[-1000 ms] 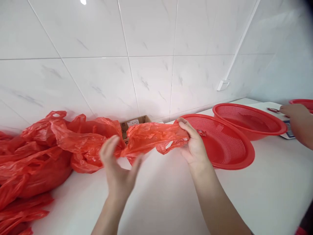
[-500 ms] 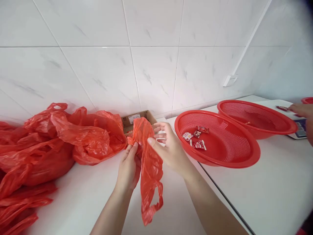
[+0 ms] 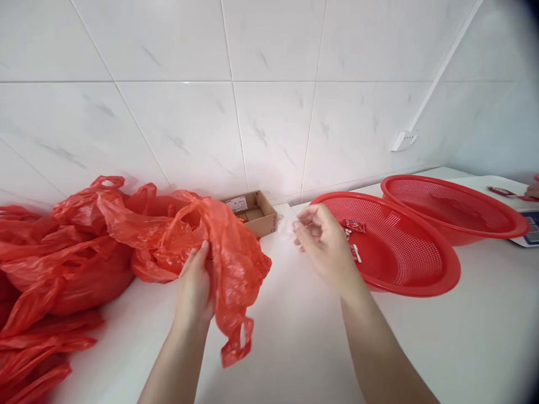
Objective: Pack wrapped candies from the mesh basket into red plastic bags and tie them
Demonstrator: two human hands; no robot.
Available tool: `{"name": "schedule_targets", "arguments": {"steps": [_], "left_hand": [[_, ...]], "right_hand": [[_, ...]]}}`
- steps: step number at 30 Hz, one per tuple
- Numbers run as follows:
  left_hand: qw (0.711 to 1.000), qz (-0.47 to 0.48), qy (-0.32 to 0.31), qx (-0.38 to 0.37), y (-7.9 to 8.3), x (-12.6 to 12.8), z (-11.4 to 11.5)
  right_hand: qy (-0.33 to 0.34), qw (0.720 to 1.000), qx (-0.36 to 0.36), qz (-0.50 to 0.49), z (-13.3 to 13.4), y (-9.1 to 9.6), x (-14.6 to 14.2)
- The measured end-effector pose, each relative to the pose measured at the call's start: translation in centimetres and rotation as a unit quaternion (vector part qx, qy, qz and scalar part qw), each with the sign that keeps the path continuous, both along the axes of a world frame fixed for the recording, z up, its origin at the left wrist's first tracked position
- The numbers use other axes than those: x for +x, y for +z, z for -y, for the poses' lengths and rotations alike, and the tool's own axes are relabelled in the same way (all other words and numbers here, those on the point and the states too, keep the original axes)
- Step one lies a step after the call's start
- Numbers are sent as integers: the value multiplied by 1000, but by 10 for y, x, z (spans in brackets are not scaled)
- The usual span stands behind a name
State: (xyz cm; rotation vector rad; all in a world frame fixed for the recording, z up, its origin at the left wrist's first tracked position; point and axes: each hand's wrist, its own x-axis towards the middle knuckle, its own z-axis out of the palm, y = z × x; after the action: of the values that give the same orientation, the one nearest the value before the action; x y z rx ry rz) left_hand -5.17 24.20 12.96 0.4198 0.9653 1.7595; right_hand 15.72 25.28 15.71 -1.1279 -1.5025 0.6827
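Note:
My left hand (image 3: 194, 286) grips a thin red plastic bag (image 3: 236, 264) by its upper edge, and the bag hangs down with one handle loop near the white counter. My right hand (image 3: 324, 244) is off the bag, fingers loosely curled and slightly blurred, hovering by the near rim of a red perforated basin (image 3: 421, 280). A few small wrapped candies (image 3: 352, 227) lie inside that basin, partly hidden behind my right hand.
A heap of red plastic bags (image 3: 76, 252) fills the left of the white counter (image 3: 295, 348). A small open cardboard box (image 3: 255, 212) stands by the tiled wall. A second red basin (image 3: 455, 205) sits behind the first. Another person's hand (image 3: 531, 192) and a scale (image 3: 528, 230) show at far right.
My right hand has let go of the bag and moved right toward the near basin. My left hand now holds the bag alone and has shifted it left.

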Motion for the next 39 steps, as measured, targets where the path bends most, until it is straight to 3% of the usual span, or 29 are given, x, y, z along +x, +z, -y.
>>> {"name": "schedule_targets", "arguments": {"steps": [2,5,8,10,12,14,17,19,21,24,26,29,30,32,35,39], "left_hand": [[1000,-8,-6,25,0,12,6],[995,-42,-58,64,4,28,16],[989,-80,-83,98,10,27,21],[993,-76,-67,66,14,16,19],[997,-57,-46,6,15,-1,14],[997,-60,-31,-30,13,-17,6],[994,-107,-10,-26,7,-30,-2],[984,-175,8,-4,3,-28,-2],[946,-316,49,49,2,-19,6],[833,-522,72,167,5,-2,23],[780,-594,19,194,5,8,30],[749,-646,-107,100,-2,15,26],[754,-638,-144,58,-5,14,22],[795,-575,-192,12,-10,10,14],[868,-441,-227,21,-11,0,6],[928,-276,-250,-12,-10,-8,5]], "right_hand": [[68,997,45,3,23,9,-27],[48,990,110,72,28,4,-54],[14,990,55,133,0,-15,-44],[-2,991,-17,136,-22,-25,-21],[-26,995,-62,73,-36,-26,7],[-29,994,-84,-56,-41,-21,31],[9,962,-100,-254,-37,-8,49],[33,937,-111,-328,-34,-3,48],[41,922,-121,-365,-33,-2,40],[56,923,-132,-358,-32,-2,24],[92,930,-143,-325,-31,-3,15],[130,936,-164,-282,-29,-4,10],[133,938,-166,-272,-29,-5,11],[128,947,-164,-245,-27,-5,18],[122,963,-164,-174,-22,-1,37],[153,969,-193,-9,-5,6,65]]}}
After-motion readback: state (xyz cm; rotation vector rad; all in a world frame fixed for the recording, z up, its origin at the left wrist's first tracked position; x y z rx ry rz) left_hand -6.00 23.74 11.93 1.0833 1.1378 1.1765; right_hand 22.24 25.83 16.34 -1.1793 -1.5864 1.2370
